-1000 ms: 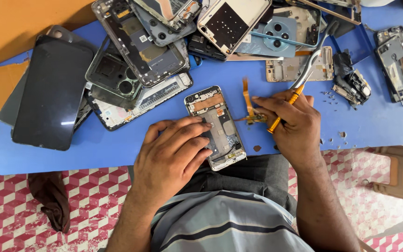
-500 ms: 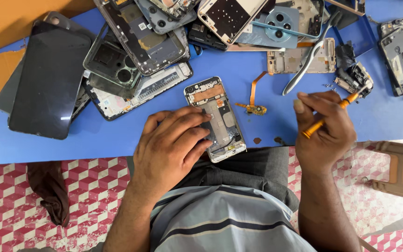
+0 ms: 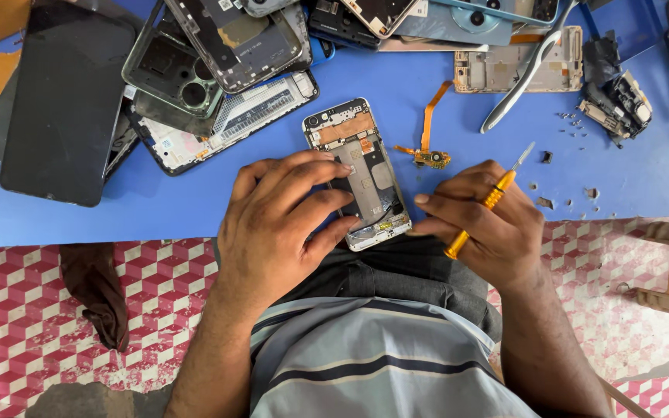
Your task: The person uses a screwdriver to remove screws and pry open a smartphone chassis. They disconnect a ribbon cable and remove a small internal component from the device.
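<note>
- Your left hand (image 3: 276, 224) lies flat over one opened phone (image 3: 358, 172), fingers spread and pressing it to the blue table (image 3: 195, 209) at the near edge; the phone's lower left part is hidden under those fingers.
- Your right hand (image 3: 482, 220) is curled shut round one yellow-handled screwdriver (image 3: 489, 201), tip pointing up and away from the phone; the forefinger reaches toward the phone's lower right corner.
- One orange flex cable (image 3: 427, 135) lies just right of the phone, apart from it.
- One pair of tweezers (image 3: 524, 73) rests across a pale phone frame (image 3: 505, 70) farther back.
- One dark screen panel (image 3: 63, 101) lies far left, its top cut off.
- A heap of phone frames and back covers (image 3: 218, 70) crowds the far side; they overlap and run out of view, so you cannot count them surely.
- Small screws (image 3: 571, 128) are scattered right of the hand, too tiny to count.
- One dark cloth (image 3: 98, 286) lies on the patterned floor.
</note>
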